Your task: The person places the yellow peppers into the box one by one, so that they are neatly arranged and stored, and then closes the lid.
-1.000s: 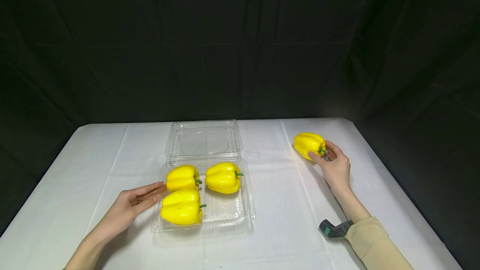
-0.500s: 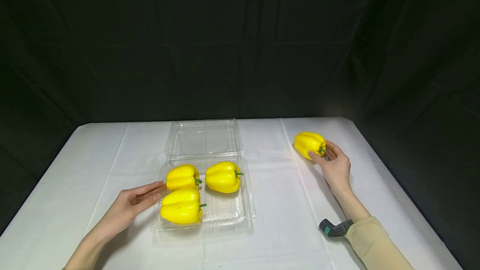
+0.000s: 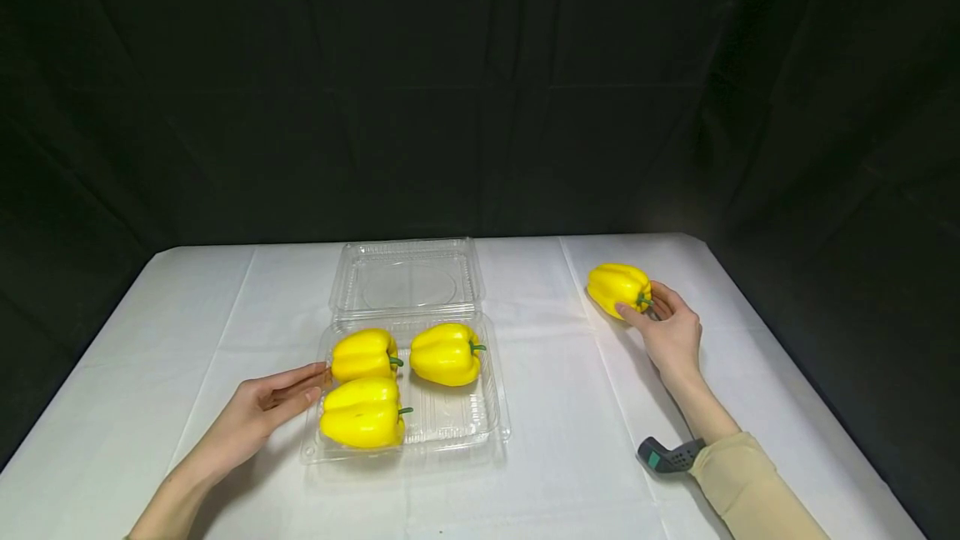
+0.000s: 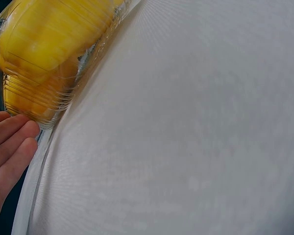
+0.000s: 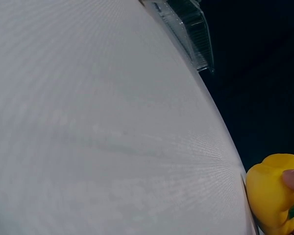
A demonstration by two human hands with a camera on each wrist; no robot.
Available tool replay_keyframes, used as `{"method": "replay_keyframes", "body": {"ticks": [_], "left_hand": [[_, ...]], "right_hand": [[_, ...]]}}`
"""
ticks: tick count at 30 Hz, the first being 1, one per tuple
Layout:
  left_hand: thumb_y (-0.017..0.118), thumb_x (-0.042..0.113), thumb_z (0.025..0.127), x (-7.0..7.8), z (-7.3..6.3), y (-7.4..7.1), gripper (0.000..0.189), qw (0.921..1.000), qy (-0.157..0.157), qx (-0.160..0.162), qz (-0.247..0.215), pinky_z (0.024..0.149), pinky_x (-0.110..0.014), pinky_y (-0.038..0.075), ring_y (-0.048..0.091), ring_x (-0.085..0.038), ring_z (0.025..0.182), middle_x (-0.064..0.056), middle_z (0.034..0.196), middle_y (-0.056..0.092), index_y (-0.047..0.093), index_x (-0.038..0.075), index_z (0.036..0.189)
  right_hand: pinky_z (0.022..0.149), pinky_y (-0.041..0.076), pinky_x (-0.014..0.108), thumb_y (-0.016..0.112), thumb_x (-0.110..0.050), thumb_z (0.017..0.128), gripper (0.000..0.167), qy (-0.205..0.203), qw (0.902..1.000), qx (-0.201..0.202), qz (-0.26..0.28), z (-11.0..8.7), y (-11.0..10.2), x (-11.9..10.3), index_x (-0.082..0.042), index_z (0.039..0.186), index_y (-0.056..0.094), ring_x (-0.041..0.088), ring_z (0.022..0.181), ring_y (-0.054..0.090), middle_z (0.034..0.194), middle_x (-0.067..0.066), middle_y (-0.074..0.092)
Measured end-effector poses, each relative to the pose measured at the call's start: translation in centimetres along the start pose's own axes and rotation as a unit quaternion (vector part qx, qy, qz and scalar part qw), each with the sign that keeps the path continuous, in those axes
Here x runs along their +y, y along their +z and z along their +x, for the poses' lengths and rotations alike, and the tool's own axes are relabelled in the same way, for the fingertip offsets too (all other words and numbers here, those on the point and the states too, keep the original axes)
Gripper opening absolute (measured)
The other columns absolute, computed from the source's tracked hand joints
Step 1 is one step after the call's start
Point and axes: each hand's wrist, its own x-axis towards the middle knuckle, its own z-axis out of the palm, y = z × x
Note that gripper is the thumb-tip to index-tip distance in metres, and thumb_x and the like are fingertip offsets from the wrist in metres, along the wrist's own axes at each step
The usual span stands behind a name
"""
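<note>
At the table's right, my right hand (image 3: 671,336) grips a yellow bell pepper (image 3: 617,288) near its green stem, thumb in front and fingers behind. The right wrist view has that pepper (image 5: 274,196) at its lower right corner, with the thumb on it. My left hand (image 3: 262,415) lies at the left side of a clear plastic clamshell container (image 3: 457,427). Its fingers are nearly straight, and in the left wrist view the fingertips (image 4: 27,129) are right at the ribbed wall. Inside are three yellow bell peppers: front left (image 3: 363,415), back left (image 3: 365,357) and back right (image 3: 446,355).
The container's lid (image 3: 408,277) lies folded back on the white-covered table (image 3: 555,457). A dark wrist device (image 3: 667,457) sits beside the right sleeve. Black curtains (image 3: 480,107) stand behind the table and along its sides.
</note>
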Motion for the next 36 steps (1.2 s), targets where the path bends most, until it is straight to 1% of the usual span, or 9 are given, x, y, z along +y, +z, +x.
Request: {"method": "replay_keyframes", "body": {"ticks": [11,20,28,36], "left_hand": [[0.061,0.028,0.101,-0.09,-0.05,-0.04,0.046,1.0,0.003,0.003,0.0,0.094,-0.012,0.044,0.061,0.001,0.113,-0.008,0.134,0.065,0.057,0.004,0.14],[0.062,0.033,0.1,0.2,0.03,0.02,0.049,0.9998,-0.022,0.0,0.001,0.093,-0.012,0.043,0.06,0.003,0.114,-0.008,0.137,0.063,0.057,0.005,0.141],[0.062,0.031,0.1,0.11,0.03,-0.04,0.049,0.9998,-0.018,-0.004,-0.006,0.094,-0.013,0.043,0.06,0.002,0.115,-0.008,0.136,0.063,0.056,0.005,0.141],[0.061,0.032,0.1,0.12,0.06,-0.03,0.049,0.9997,-0.023,-0.003,0.0,0.094,-0.014,0.043,0.061,0.0,0.114,-0.008,0.137,0.063,0.056,0.006,0.141]], "right_hand": [[0.112,0.041,0.041,0.079,-0.03,0.087,0.078,0.014,0.9999,0.004,0.001,-0.02,0.14,-0.21,-0.007,0.151,0.041,0.03,0.141,0.045,0.154,0.013,0.045],[0.112,0.041,0.039,0.079,-0.032,0.087,0.078,0.027,0.9996,0.004,0.006,-0.15,-0.03,-0.4,-0.011,0.152,0.041,0.027,0.141,0.044,0.155,0.009,0.044],[0.112,0.041,0.038,0.078,-0.033,0.088,0.077,0.028,0.9996,0.003,0.005,-0.15,0.0,-0.47,-0.012,0.152,0.041,0.027,0.142,0.043,0.156,0.008,0.044],[0.113,0.04,0.039,0.08,-0.032,0.087,0.078,0.021,0.9997,0.0,0.015,-0.4,-0.03,-0.96,-0.012,0.152,0.042,0.027,0.142,0.043,0.155,0.008,0.044]]}}
